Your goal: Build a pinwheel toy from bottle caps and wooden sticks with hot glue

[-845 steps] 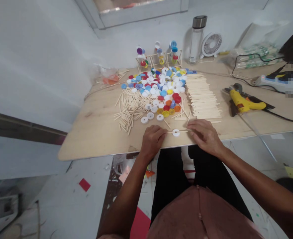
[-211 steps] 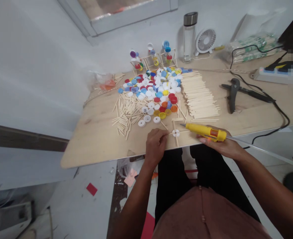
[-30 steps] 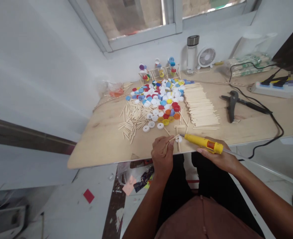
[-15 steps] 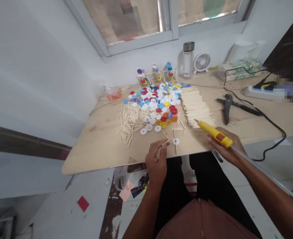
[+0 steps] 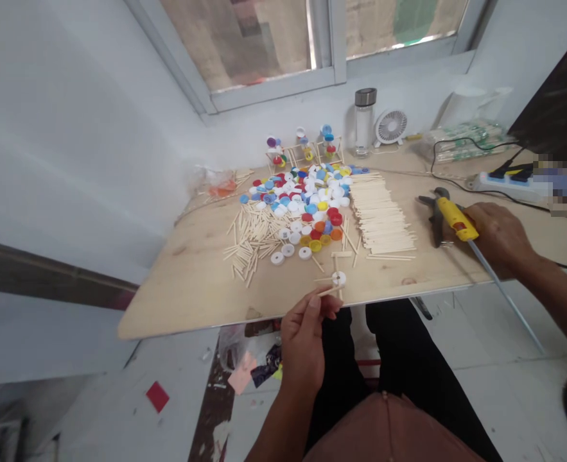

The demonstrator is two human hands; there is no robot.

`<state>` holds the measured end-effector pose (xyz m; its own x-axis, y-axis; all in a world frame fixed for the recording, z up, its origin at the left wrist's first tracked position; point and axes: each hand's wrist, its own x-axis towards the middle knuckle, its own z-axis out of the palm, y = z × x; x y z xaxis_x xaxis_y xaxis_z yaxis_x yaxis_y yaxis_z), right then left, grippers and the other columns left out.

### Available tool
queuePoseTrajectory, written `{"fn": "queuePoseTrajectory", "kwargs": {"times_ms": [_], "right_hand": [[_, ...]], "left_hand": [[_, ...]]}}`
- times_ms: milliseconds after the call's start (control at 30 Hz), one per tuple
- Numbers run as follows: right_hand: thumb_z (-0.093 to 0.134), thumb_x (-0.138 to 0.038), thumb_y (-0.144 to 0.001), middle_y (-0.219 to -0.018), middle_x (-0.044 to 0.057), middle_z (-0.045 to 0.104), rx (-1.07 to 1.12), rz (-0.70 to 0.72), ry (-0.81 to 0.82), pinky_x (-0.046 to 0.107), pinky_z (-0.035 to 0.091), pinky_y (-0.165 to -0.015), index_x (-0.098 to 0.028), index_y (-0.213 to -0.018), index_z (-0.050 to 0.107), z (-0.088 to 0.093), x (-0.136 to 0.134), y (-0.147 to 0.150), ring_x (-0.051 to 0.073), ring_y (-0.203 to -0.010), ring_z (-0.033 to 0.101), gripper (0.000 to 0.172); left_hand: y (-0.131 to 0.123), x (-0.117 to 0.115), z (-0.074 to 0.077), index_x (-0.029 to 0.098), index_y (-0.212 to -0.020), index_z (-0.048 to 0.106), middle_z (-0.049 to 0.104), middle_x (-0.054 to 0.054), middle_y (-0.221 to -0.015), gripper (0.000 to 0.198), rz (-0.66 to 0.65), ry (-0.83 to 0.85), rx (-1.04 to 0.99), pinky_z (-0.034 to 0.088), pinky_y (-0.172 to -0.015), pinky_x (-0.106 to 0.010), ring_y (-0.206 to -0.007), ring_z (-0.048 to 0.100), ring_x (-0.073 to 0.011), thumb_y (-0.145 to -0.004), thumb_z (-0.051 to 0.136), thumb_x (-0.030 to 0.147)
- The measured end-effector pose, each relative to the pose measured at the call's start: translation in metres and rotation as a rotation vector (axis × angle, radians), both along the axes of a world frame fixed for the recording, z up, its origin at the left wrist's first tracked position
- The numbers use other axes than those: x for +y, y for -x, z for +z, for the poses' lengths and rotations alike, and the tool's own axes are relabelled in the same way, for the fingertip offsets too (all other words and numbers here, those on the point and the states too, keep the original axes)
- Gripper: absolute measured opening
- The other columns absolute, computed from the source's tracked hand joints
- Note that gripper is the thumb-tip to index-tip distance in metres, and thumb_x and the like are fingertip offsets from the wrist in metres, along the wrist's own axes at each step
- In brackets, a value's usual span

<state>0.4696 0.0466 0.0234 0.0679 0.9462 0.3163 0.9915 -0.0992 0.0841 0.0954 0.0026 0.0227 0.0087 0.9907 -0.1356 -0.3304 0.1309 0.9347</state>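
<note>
My left hand (image 5: 307,321) pinches a short wooden stick (image 5: 330,290) at the table's front edge. Just beyond its fingertips lies a white cap (image 5: 339,278) with sticks against it. Over at the right, my right hand (image 5: 495,234) is closed on a yellow glue gun (image 5: 456,219), which is above the black pliers (image 5: 438,221). A glue stick (image 5: 505,295) sticks out of the gun's back end. Colourful bottle caps (image 5: 312,192) are heaped at mid-table, with loose short sticks (image 5: 254,234) to their left and a stack of longer sticks (image 5: 384,215) to their right.
Small stick-and-cap structures (image 5: 307,151) stand along the wall. Beside them are a glass bottle (image 5: 364,122) and a white fan (image 5: 390,128). Bagged sticks (image 5: 471,141), a power strip (image 5: 514,186) and a black cable lie at the back right.
My right hand has moved right and away from me with the glue gun, over the pliers. My left hand has shifted slightly right, its stick now in front of the white cap.
</note>
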Motion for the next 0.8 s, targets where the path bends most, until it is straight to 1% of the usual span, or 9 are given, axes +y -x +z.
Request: {"fn": "queuePoseTrajectory", "kwargs": {"times_ms": [200,300,367,467,533,600,667,733,800], "right_hand": [[0.074,-0.021,-0.071,-0.091,0.017,0.066,-0.03,0.111,0.138,0.034,0.034,-0.077,-0.009,-0.089,0.063,-0.004,0.023,-0.03,0.022,-0.089,0.056,0.025],[0.075,-0.033,-0.069,-0.091,0.017,0.067,0.02,0.114,0.172,0.035,0.034,-0.077,-0.007,-0.09,0.065,-0.004,0.032,-0.037,0.022,-0.091,0.058,0.034],[0.067,-0.04,-0.074,-0.092,0.017,0.067,0.086,0.095,0.19,0.036,0.034,-0.076,-0.006,-0.089,0.066,-0.002,0.037,-0.039,0.022,-0.091,0.06,0.037],[0.057,-0.043,-0.081,-0.094,0.019,0.068,0.156,0.055,0.207,0.039,0.034,-0.076,-0.003,-0.091,0.07,0.0,0.039,-0.044,0.023,-0.092,0.062,0.043],[0.06,-0.044,-0.079,-0.099,0.021,0.069,0.148,0.039,0.211,0.039,0.035,-0.076,-0.003,-0.098,0.07,0.002,0.035,-0.048,0.025,-0.097,0.061,0.046],[0.068,-0.044,-0.073,-0.108,0.021,0.067,0.108,0.051,0.175,0.039,0.037,-0.078,-0.007,-0.104,0.07,0.007,0.024,-0.049,0.028,-0.104,0.059,0.049],[0.071,-0.042,-0.073,-0.114,0.02,0.065,0.08,0.098,0.06,0.039,0.039,-0.081,-0.011,-0.106,0.07,0.014,0.008,-0.04,0.029,-0.108,0.057,0.045],[0.065,-0.039,-0.081,-0.11,0.02,0.066,0.138,0.137,-0.106,0.038,0.042,-0.083,-0.011,-0.104,0.069,0.02,-0.014,-0.017,0.027,-0.103,0.06,0.037],[0.055,-0.042,-0.086,-0.101,0.017,0.069,0.322,0.131,-0.227,0.035,0.046,-0.081,-0.014,-0.098,0.068,0.022,-0.035,0.022,0.024,-0.095,0.063,0.034]], "left_hand": [[-0.012,-0.013,0.008,0.014,-0.087,0.073,0.066,-0.005,-0.065,0.022,-0.132,0.209,-0.371,0.042,-0.059,-0.024,-0.06,0.055,-0.0116,-0.08,0.063,0.033],[-0.017,-0.017,0.008,0.012,-0.086,0.073,0.065,-0.006,-0.064,0.023,-0.166,0.296,-0.456,0.041,-0.058,-0.024,-0.06,0.054,-0.0114,-0.08,0.064,0.032],[-0.02,-0.02,0.006,0.011,-0.085,0.073,0.064,-0.005,-0.063,0.023,-0.176,0.351,-0.498,0.04,-0.058,-0.024,-0.059,0.053,-0.011,-0.079,0.065,0.032],[-0.022,-0.022,0.003,0.011,-0.087,0.072,0.062,-0.004,-0.063,0.023,-0.175,0.415,-0.559,0.039,-0.058,-0.024,-0.058,0.052,-0.0107,-0.079,0.066,0.032],[-0.022,-0.023,0.001,0.011,-0.086,0.072,0.061,-0.003,-0.062,0.023,-0.169,0.439,-0.598,0.038,-0.059,-0.025,-0.058,0.051,-0.0104,-0.078,0.067,0.032],[-0.022,-0.024,0.001,0.012,-0.086,0.071,0.06,-0.002,-0.061,0.022,-0.159,0.456,-0.633,0.038,-0.059,-0.025,-0.058,0.05,-0.01,-0.077,0.069,0.031],[-0.022,-0.024,0.002,0.012,-0.087,0.07,0.058,-0.001,-0.06,0.022,-0.148,0.472,-0.663,0.038,-0.06,-0.025,-0.058,0.05,-0.0097,-0.076,0.07,0.031],[-0.023,-0.024,0.003,0.013,-0.089,0.07,0.057,-0.001,-0.06,0.022,-0.134,0.476,-0.69,0.038,-0.06,-0.025,-0.058,0.049,-0.0094,-0.076,0.071,0.03],[-0.024,-0.024,0.004,0.013,-0.089,0.07,0.057,0.0,-0.061,0.021,-0.124,0.472,-0.711,0.039,-0.06,-0.024,-0.058,0.049,-0.0091,-0.076,0.072,0.029]]}}
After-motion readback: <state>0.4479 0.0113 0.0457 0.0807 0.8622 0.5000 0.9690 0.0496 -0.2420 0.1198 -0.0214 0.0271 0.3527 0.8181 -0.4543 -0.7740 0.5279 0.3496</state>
